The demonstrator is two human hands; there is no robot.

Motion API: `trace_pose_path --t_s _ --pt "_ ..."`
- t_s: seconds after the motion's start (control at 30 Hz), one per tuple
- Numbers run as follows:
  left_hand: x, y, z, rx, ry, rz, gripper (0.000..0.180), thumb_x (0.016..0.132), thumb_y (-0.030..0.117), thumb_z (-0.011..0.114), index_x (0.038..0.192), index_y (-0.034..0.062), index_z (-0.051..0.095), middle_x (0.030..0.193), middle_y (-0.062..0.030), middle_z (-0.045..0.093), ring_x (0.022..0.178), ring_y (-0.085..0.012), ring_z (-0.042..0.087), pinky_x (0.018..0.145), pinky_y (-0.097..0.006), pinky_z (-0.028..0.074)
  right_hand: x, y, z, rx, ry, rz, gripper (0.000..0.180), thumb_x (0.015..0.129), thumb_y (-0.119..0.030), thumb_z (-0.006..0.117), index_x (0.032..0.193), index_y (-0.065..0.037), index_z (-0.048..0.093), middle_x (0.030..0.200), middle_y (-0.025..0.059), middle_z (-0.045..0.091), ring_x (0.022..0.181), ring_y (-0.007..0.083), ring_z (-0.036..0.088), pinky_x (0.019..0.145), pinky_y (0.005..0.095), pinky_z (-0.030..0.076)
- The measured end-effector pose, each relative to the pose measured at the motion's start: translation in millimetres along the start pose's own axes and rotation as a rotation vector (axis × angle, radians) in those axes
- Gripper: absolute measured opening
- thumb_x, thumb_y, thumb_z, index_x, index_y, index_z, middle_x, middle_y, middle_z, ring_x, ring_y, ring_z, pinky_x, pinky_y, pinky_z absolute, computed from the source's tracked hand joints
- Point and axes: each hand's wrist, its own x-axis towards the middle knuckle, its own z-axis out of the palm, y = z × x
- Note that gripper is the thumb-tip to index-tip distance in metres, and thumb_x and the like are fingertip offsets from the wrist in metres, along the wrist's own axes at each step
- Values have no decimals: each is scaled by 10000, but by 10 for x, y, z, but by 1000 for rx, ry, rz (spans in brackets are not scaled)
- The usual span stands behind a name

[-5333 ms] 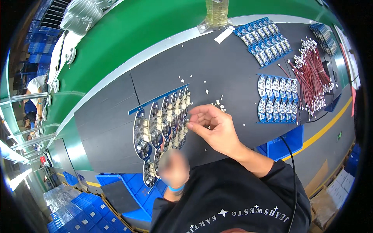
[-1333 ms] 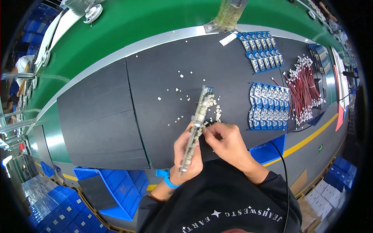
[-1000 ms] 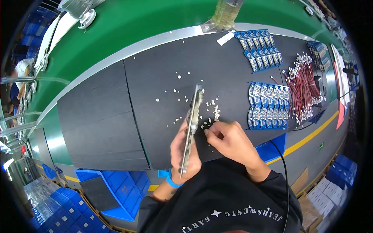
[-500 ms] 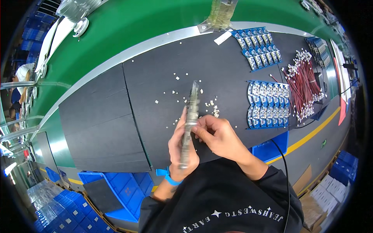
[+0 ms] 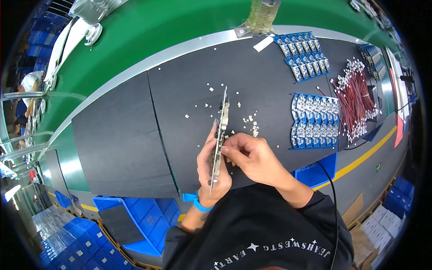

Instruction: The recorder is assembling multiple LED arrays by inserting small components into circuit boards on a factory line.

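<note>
My left hand (image 5: pixel 205 164) grips a circuit board panel (image 5: pixel 223 118) and stands it nearly edge-on above the dark work mat. Small parts stick out along the panel's faces. At the panel's right face, the thumb and fingers of my right hand (image 5: pixel 253 155) are pinched together. Whatever lies between those fingertips is hidden. Small white pieces (image 5: pixel 255 128), which look like connector housings, lie scattered on the mat beyond and beside my hands.
Blue circuit board panels lie at the right (image 5: pixel 315 121) and far right (image 5: pixel 302 56), near a bundle of dark red wires (image 5: pixel 357 96) with white ends. More boards (image 5: pixel 372 63) sit beyond. Blue bins stand below the table edge at left (image 5: pixel 146 220) and right (image 5: pixel 317 171).
The panel has turned slightly and now looks thinner and sharper. My right hand stays pinched against it. The whole scene has shifted a little to the right in view.
</note>
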Motion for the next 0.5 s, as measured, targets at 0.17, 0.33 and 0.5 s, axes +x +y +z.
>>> trace_pose_path --t_s 0.17,0.33,0.5 --pt "-46 -110 -86 129 -48 -19 328 888 -84 475 1216 -81 473 1224 -233 519 1073 -311 540 923 -395 438 -14 37 -54 -156 76 -177 174 852 -100 675 931 43 616 699 60 637 578 59 565 510 232 446" --pt "-95 -104 -21 -208 -30 -153 388 886 -105 439 1271 -78 390 1210 -229 527 1071 -267 565 940 -351 443 -26 -79 67 182 -64 -95 116 882 -77 644 922 29 617 735 5 630 636 32 554 561 198 447" --pt "46 -51 -147 512 -199 232 344 887 -84 461 1230 -102 456 1264 -237 507 1110 -296 532 989 -395 392 -53 -73 -19 147 -100 22 114 880 -63 643 931 34 610 707 14 596 615 37 536 538 203 447"
